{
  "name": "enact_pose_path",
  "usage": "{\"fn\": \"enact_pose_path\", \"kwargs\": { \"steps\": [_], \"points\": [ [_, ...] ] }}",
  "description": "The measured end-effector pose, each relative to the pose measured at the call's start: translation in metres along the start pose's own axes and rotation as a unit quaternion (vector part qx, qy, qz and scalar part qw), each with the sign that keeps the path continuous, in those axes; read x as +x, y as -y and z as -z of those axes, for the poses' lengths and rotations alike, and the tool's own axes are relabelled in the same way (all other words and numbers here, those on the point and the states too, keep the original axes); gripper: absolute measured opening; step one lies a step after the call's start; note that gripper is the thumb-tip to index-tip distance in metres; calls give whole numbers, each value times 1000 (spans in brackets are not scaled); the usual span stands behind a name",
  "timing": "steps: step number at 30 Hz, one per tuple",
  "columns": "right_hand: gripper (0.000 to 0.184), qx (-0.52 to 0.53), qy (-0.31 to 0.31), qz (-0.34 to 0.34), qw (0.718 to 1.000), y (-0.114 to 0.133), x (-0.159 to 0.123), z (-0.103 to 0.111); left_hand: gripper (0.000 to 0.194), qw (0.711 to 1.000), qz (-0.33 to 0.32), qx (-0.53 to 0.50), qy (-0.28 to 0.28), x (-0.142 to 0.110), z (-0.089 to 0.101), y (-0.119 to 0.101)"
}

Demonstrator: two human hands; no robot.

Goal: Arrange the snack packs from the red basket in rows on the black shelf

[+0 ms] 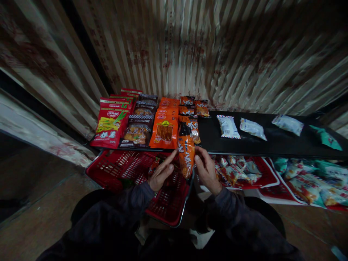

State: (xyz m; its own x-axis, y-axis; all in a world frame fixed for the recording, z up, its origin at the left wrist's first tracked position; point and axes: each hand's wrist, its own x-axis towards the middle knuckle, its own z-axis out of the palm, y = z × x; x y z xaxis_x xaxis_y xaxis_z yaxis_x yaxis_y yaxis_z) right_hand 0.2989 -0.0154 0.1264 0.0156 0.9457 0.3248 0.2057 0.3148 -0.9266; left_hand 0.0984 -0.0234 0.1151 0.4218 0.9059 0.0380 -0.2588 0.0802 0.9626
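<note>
An orange and black snack bag (186, 154) is tilted at the front edge of the black shelf, between my two hands. My right hand (208, 170) grips its right edge with thumb and fingertips. On the other side my left hand (161, 174) has its fingers stretched out, the tips close to or touching the bag's left edge. Behind it, several matching orange and black bags (201, 108) lie in a column on the shelf. Just left of that column are flat orange packets (164, 127).
Farther left on the shelf (217, 145) are brown packets (136, 134) and red packets (110, 125). White bags (228, 127) and a green bag (324, 137) lie to the right. Below are a red basket (108, 166) and crates holding snack bags (307, 186). Ribbed sheeting (174, 54) hangs behind.
</note>
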Motion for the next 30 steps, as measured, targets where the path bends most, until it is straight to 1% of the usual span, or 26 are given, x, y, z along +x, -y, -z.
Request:
{"fn": "enact_pose_path", "kwargs": {
  "steps": [1, 3, 7, 9, 11, 14, 17, 19, 21, 23, 24, 27, 30],
  "points": [
    [45, 13, 10, -1, 1000, 0, -1, 1, 73, 999, -11, 36, -8, 0, 1, 0],
    [52, 37, 34, -4, 999, -2, -2, 2, 66, 990, -52, 126, -24, 1, 2, 0],
    [64, 86, 108, -45, 989, -6, -2, 3, 57, 957, -111, 258, -66, 3, 2, -2],
    [64, 110, 146, -74, 980, -6, -2, 3, 53, 937, -129, 310, -96, 4, 2, -3],
    [61, 135, 174, -94, 971, -3, -2, 2, 50, 913, -149, 359, -119, 5, 1, -4],
    [56, 167, 197, -112, 959, 3, -1, 0, 46, 881, -185, 415, -131, 5, -1, -5],
    [58, 189, 205, -138, 950, 7, 0, -4, 45, 865, -207, 436, -135, 4, -4, -6],
    [58, 206, 202, -164, 943, 7, 1, -7, 44, 864, -211, 435, -137, 3, -5, -6],
    [57, 231, 184, -196, 935, 6, 1, -9, 43, 867, -216, 426, -139, 2, -5, -6],
    [56, 258, 157, -224, 926, 5, 1, -11, 43, 876, -216, 407, -145, 2, -4, -6],
    [57, 272, 146, -235, 922, 4, 1, -12, 44, 884, -211, 388, -152, 3, -3, -6],
    [59, 302, 140, -269, 904, 4, 1, -13, 49, 916, -182, 293, -206, 11, 4, -7],
    [54, 327, 149, -304, 882, 3, -1, -14, 54, 938, -148, 167, -266, 22, 15, -9]
  ]
}}
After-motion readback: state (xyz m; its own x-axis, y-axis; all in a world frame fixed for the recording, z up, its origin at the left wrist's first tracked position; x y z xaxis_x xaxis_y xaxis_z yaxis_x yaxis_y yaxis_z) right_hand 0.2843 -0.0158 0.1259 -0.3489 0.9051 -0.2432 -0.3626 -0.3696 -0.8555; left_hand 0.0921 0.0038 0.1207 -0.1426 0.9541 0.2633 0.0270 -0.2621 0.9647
